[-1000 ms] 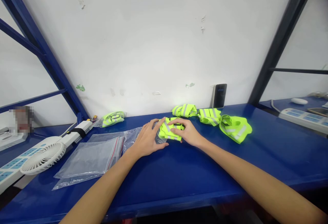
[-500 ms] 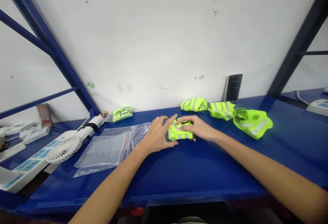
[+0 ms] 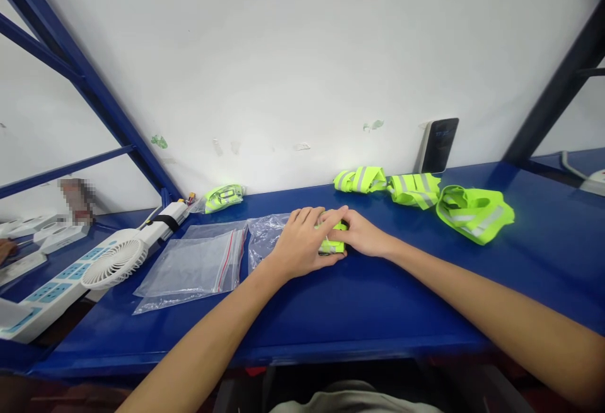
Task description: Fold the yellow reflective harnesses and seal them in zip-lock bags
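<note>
A folded neon-yellow reflective vest (image 3: 333,247) lies on the blue table, mostly covered by my hands. My left hand (image 3: 302,243) is curled over its left side and top, thumb along the near edge. From the right, my right hand (image 3: 363,233) grips the other side, its fingers partly hidden behind the left hand. A clear plastic bag (image 3: 265,236) stretches out from under my left hand; how much of the vest is inside it I cannot tell.
Flat zip bags (image 3: 193,265) lie left of my hands. A bagged vest (image 3: 224,197) sits by the wall. Further neon bundles (image 3: 362,180) and a loose vest (image 3: 475,211) are at the right. A phone-like device (image 3: 439,145) leans on the wall. A fan (image 3: 115,263) rests on a power strip (image 3: 61,280).
My left hand has slid right and over the vest, covering more of it. My hands now meet, and less of the neon fabric shows. The camera view has shifted slightly.
</note>
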Action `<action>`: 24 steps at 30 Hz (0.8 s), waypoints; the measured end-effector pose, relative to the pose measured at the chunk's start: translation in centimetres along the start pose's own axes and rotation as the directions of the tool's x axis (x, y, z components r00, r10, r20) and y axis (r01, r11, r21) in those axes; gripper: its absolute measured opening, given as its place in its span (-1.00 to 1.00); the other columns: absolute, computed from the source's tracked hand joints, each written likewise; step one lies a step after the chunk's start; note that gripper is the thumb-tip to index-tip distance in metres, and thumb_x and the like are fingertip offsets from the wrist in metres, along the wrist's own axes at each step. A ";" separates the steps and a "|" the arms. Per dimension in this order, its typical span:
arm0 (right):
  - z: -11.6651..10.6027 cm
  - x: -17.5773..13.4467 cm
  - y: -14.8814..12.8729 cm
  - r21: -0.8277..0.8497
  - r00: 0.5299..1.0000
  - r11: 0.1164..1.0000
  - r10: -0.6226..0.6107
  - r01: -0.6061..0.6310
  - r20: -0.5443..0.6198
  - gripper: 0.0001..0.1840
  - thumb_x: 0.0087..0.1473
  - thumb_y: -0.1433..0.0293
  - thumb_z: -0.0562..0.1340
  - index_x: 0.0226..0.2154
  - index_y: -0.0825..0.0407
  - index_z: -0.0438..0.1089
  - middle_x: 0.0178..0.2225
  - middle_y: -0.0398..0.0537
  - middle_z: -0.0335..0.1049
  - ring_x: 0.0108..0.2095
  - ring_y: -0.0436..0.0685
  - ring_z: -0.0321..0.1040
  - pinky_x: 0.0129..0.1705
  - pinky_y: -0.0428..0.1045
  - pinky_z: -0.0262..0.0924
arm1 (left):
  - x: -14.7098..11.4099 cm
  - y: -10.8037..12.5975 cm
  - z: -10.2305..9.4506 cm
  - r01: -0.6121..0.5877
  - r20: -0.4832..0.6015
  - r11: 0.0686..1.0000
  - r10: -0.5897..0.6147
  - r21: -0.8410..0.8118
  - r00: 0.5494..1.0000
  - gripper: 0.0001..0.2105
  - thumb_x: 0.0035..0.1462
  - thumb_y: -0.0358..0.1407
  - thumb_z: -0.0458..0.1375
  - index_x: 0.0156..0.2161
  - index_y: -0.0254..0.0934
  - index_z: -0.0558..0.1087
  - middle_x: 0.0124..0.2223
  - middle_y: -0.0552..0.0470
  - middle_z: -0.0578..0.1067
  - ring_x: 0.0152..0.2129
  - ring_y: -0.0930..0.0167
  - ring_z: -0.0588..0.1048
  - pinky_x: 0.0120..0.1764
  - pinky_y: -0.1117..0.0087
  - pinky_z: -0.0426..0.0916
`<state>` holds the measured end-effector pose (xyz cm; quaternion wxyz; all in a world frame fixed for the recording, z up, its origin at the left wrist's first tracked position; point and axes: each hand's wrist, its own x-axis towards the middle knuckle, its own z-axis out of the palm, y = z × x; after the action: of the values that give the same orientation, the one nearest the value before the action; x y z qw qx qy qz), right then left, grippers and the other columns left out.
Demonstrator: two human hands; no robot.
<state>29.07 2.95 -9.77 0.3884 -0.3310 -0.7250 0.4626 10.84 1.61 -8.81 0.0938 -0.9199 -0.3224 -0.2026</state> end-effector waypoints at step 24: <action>2.6 1.0 0.1 0.188 0.976 0.982 0.043 -0.002 -0.212 -0.39 -0.05 0.35 0.36 0.07 0.02 0.25 0.00 -0.01 0.41 0.06 0.19 0.34 0.10 0.09 0.24 | -0.2 -2.1 0.9 0.214 -0.086 0.973 -0.206 0.092 0.975 -0.16 -0.08 -0.20 0.29 0.32 -0.12 0.08 0.10 -0.16 0.33 0.10 0.15 0.31 0.26 -0.14 -0.15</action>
<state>26.35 2.71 -10.29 0.4887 -0.3494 -0.6282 0.4944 9.68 3.42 -9.64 0.1303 -0.8663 -0.4240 -0.2297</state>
